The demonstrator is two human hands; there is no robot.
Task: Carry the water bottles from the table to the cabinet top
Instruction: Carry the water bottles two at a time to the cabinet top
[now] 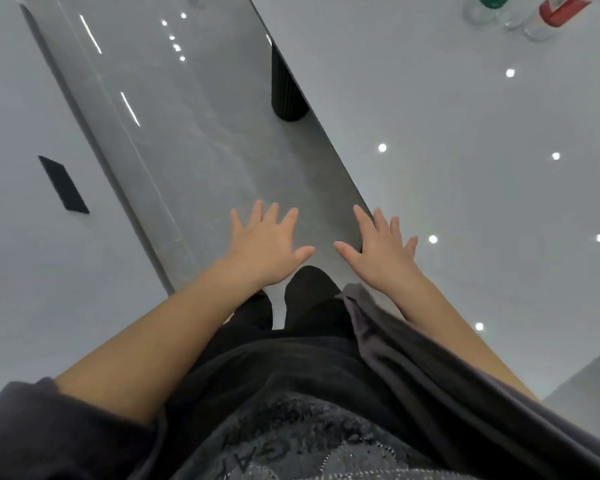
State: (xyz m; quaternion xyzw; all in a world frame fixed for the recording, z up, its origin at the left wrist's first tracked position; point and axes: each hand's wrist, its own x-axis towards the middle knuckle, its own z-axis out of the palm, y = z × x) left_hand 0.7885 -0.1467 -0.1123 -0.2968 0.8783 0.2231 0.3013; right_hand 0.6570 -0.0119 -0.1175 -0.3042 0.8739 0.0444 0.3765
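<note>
Clear water bottles stand at the far right corner of the glossy white table [465,140]: one with a green label [486,8], one with a red label [553,16], and a plain one between them [513,19], all cut off by the frame's top edge. My left hand [265,245] hovers over the grey floor with fingers spread and holds nothing. My right hand [383,249] is spread flat at the table's near left edge, also holding nothing. On the left lies the white cabinet top [32,244].
A narrow aisle of shiny grey floor tile [194,126] runs between cabinet and table. A black fluted table leg [286,95] stands under the table's edge. A flat black rectangle [63,185] lies on the cabinet top. My dark trousers and shirt fill the bottom.
</note>
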